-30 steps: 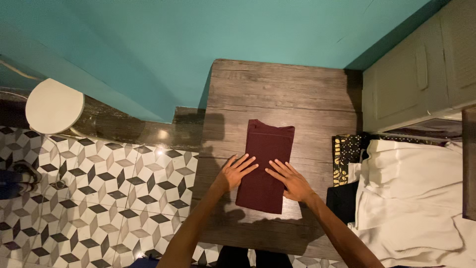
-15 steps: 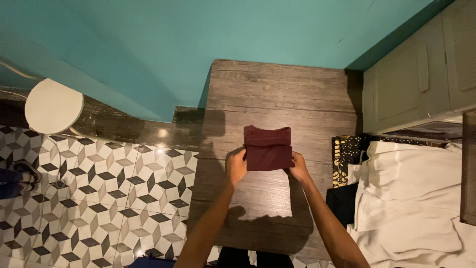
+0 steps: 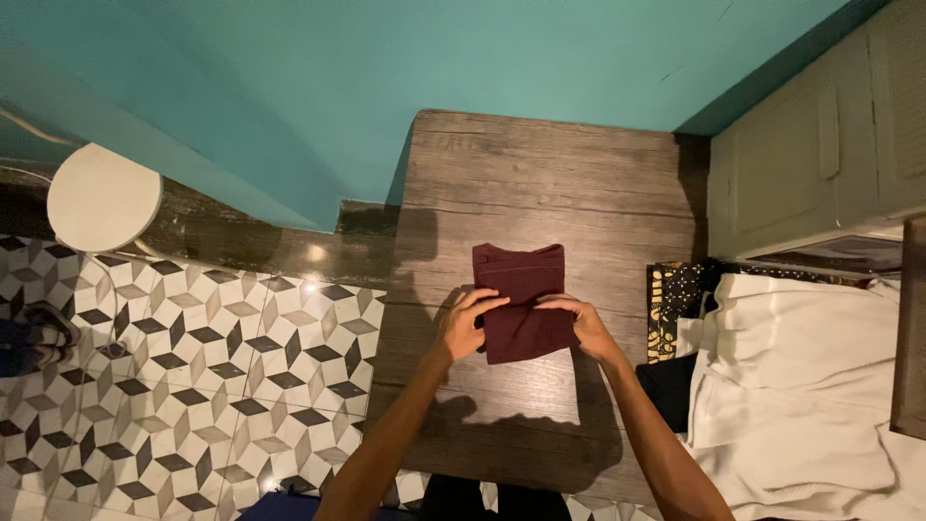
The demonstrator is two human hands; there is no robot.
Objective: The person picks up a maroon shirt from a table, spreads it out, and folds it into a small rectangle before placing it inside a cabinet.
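Note:
A dark maroon garment lies folded into a short rectangle in the middle of a wooden table. My left hand rests on the garment's left edge with fingers spread across the fabric. My right hand lies on its right edge, fingers pointing inward over the cloth. Both hands press flat on the top layer and do not pinch it.
A pile of white cloth with a dark patterned piece lies at the right. A pale cabinet stands at the back right. A teal wall, patterned floor tiles and a round white stool are at the left.
The long garment was folded in half, its near end lifted and brought over toward the far end. Both hands have since come down flat onto the folded piece.

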